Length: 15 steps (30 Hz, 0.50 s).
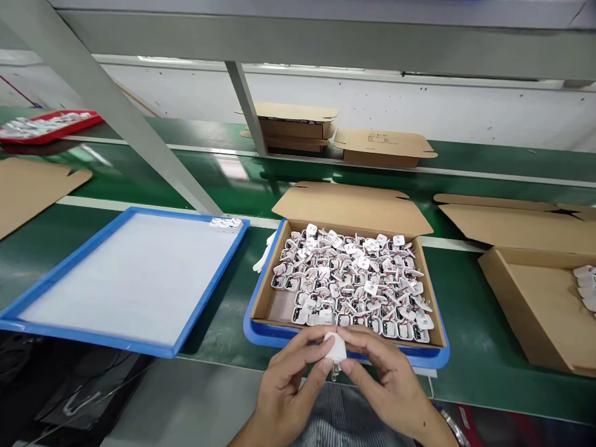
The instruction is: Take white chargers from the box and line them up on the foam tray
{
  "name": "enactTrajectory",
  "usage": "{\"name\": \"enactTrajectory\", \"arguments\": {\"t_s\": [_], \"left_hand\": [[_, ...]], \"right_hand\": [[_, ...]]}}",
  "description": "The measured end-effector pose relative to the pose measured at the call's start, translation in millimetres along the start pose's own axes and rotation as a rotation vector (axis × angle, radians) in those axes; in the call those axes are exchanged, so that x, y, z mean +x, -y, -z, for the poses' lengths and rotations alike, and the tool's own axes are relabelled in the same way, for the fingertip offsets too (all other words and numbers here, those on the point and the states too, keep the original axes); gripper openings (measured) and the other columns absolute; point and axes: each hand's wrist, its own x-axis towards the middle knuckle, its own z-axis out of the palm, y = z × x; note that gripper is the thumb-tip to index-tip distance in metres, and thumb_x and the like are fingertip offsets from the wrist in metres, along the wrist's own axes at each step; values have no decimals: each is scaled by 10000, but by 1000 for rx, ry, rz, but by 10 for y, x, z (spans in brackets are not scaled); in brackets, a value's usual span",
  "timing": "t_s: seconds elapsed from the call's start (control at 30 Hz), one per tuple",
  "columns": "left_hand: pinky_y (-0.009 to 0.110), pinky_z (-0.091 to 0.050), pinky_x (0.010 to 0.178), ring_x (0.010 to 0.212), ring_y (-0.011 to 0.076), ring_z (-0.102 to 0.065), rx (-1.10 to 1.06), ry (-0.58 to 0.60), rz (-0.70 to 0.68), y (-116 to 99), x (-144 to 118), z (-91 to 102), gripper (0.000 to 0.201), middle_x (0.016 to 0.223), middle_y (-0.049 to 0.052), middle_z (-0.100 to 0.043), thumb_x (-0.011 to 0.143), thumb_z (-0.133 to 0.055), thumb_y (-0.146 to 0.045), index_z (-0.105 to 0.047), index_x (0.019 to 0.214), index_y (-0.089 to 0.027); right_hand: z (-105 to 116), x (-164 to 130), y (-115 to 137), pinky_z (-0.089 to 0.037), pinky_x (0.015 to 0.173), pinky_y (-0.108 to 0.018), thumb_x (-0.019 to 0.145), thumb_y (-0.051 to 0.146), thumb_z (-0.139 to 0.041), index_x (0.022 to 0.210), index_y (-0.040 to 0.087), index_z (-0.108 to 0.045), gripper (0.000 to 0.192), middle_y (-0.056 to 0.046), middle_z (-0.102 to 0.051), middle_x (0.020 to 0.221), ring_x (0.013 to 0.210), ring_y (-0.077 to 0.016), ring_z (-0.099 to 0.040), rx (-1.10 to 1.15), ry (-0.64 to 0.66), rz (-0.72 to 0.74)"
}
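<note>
Both hands meet at the bottom centre, pinching one small white plug part (335,349) with metal prongs pointing down. My left hand (286,385) grips it from the left, my right hand (386,379) from the right. Just beyond them an open cardboard box (267,292) sits in a blue tray (344,359); it is packed with several white plug parts (349,279) with red and black wires.
A large blue tray (135,276) with a white liner lies at left, a few white parts (226,222) at its far corner. Another open cardboard box (535,304) stands at right. Flat boxes (298,124) and a red tray (46,127) lie beyond the green belt. A grey strut (116,112) slants overhead.
</note>
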Motion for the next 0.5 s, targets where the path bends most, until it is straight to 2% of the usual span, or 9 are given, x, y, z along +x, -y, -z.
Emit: {"name": "enactTrajectory", "arguments": {"t_s": [0.1,0.17,0.33,0.5], "left_hand": [[366,-619,988,1191,247,-703,49,-1,-43,22,-17,-16,440,1280,125,-705,959,-606,-17,-719,1314,-250],[356,-625,965,1166,237,-704,31,-20,-23,42,-29,-33,411,1247,122,-699,965,-597,-27,-726,1287,-248],[295,-647,867,1090,212,-726,-125,-75,97,81,-20,-89,306,1181,95,-702,969,-645,-93,-766,1177,-280],[310,-647,883,1118,239,-731,-207,-77,165,32,56,-86,257,1212,113,-727,979,-664,-147,-791,1159,-280]], "right_hand": [[-34,2,-40,-547,1118,-400,1021,248,-616,1355,401,-651,369,-45,-677,1398,1314,-207,-637,-40,-31,57],[-59,12,-54,-544,1119,-400,1022,246,-613,1345,387,-655,354,-54,-675,1401,1302,-205,-645,-29,-32,49],[-88,13,-68,-570,1101,-402,1029,313,-612,1404,370,-600,380,-70,-659,1427,1262,-210,-682,109,8,-87],[-54,1,-70,-565,1115,-409,1022,370,-630,1459,394,-538,448,-58,-649,1454,1284,-206,-673,139,-7,-151]]}}
